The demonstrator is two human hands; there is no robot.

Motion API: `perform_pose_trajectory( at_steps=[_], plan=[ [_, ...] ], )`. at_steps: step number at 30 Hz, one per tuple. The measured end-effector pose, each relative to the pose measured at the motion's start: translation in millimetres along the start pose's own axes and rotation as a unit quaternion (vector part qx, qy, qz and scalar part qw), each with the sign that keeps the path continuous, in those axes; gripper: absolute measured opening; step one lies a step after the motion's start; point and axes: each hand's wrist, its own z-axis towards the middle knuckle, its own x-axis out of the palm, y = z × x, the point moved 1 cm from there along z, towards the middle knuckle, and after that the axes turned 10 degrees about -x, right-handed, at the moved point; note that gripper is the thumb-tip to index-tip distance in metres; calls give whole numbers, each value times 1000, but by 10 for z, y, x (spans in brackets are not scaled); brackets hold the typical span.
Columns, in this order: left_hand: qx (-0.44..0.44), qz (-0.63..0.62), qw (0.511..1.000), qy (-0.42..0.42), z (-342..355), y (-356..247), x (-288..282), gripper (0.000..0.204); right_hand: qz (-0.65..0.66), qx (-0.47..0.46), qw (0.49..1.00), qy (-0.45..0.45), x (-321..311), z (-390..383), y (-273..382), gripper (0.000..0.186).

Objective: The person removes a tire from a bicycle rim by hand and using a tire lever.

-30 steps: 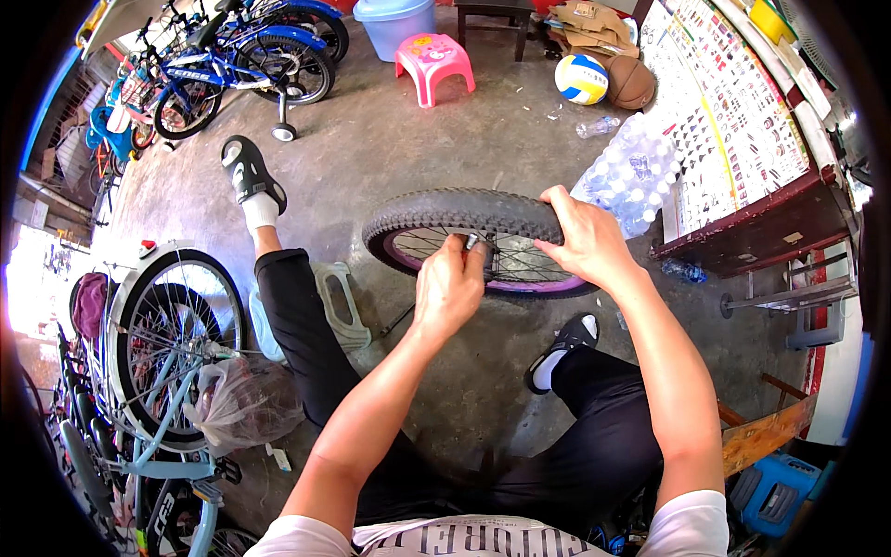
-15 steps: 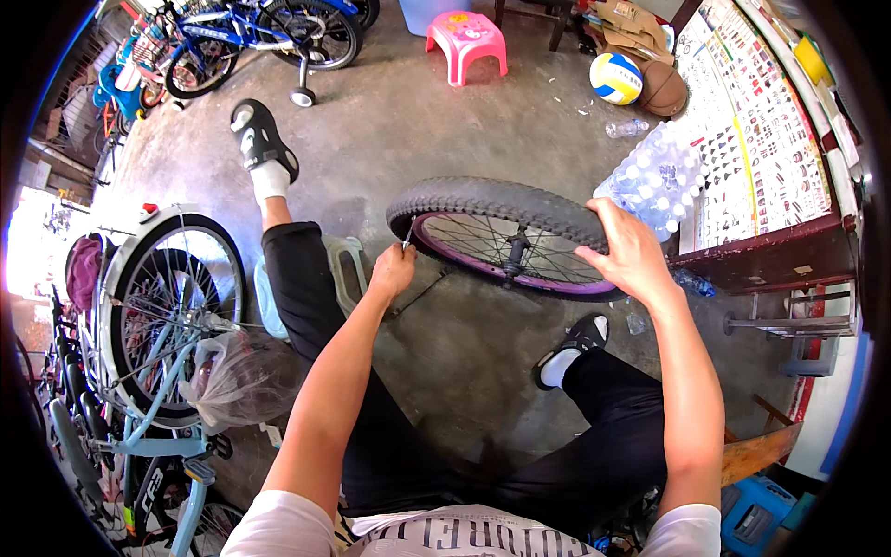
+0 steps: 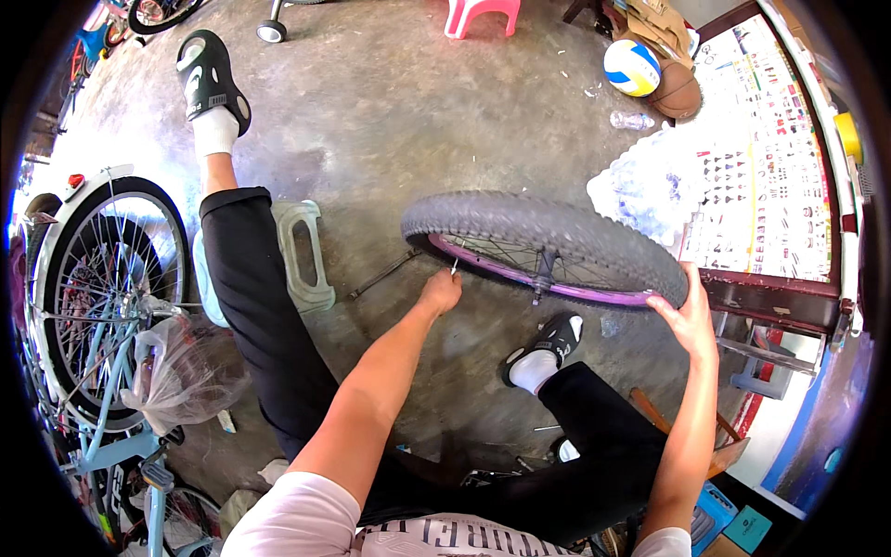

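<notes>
A bicycle wheel with a black knobbly tyre (image 3: 548,215) and a purple rim (image 3: 599,296) is held tilted above the floor, its hub (image 3: 545,267) facing me at a slant. At the rim's left part, my left hand (image 3: 441,291) is closed around a slim silver metal tool (image 3: 455,266), most of which the fingers hide. The tool's tip meets the rim beside the tyre edge. On the wheel's right end, my right hand (image 3: 689,317) clasps the tyre, thumb on the near side and fingers over the outside.
A dark metal rod (image 3: 382,275) lies left of the wheel, near a pale plastic stool (image 3: 311,255). A light blue bicycle (image 3: 116,450) lines the left side. Wrapped bottles (image 3: 645,190), a volleyball (image 3: 632,68) and a basketball (image 3: 676,91) sit far right, beside a chart-covered board (image 3: 756,158).
My right hand has slid from the tyre's upper right to its right end. The wheel is turned more edge-on. My left hand stays at the rim with the tool. The whole view has shifted.
</notes>
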Motion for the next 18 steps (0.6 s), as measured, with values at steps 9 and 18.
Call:
perform_pose_trajectory(
  at_steps=[9, 18],
  plan=[
    [-76, -191, 978, -12, -132, -160, 39, 46, -8, 46, 999, -22, -114, -221, -298, 85],
    [187, -104, 953, -213, -1181, -1274, -1450, 42, 66, -26, 994, -78, -284, -234, -412, 107]
  ],
)
